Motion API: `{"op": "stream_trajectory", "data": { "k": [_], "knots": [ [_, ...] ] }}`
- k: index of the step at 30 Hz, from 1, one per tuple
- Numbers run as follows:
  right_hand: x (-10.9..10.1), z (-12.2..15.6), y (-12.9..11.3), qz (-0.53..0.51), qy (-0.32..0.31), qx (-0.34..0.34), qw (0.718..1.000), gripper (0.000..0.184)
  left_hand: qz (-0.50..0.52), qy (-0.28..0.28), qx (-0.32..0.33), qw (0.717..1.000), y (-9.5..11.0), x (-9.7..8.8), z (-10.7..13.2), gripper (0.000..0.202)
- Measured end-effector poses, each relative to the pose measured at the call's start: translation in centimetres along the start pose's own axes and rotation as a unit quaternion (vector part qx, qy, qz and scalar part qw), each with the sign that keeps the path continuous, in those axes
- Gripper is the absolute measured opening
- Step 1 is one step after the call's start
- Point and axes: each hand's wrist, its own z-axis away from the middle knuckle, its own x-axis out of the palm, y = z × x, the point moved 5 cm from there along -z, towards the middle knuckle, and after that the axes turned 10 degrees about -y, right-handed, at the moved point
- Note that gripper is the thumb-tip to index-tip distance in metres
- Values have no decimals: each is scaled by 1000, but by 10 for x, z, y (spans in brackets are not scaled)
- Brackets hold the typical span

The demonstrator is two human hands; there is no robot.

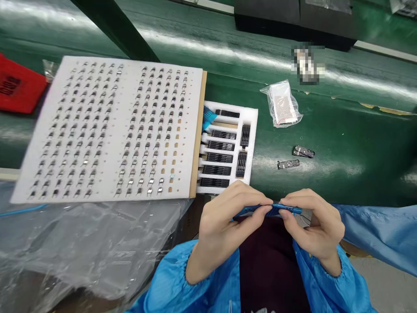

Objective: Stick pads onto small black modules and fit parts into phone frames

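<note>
Both hands meet above my lap, just off the table's front edge. Between the thumb and fingers of my left hand [228, 217] is pinched the left part of a thin, glossy blue piece [273, 208]. My right hand [312, 221] grips the same piece near its right end, also closed. I see it almost edge-on, so its kind cannot be told. A thin, light wire-like loop [305, 218] shows beneath my right fingers. Beyond the hands, small dark component strips lie on the green table: one single strip [288, 164] and an overlapping group [303, 151].
A white foam board [110, 130] with rows of small metal parts covers the left. Under its right edge, a white foam tray [254, 130] holds stacked black strips. A clear bag [282, 104] lies behind, black boxes [267, 15] at the back, a red item [19, 87] far left.
</note>
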Motion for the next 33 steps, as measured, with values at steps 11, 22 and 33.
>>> {"op": "stream_trajectory", "data": {
  "k": [11, 22, 33],
  "knots": [
    [-12, -17, -22, 88, -36, -69, 993, 23, -85, -21, 47, 995, 12, 4, 1, 21],
    [-13, -17, -24, 124, -53, -74, 988, 20, -92, -36, 63, 993, 11, 9, 0, 20],
    [-8, -15, -23, 207, -52, -84, 973, 20, -123, -32, 66, 990, 12, 15, -3, 20]
  ]
}}
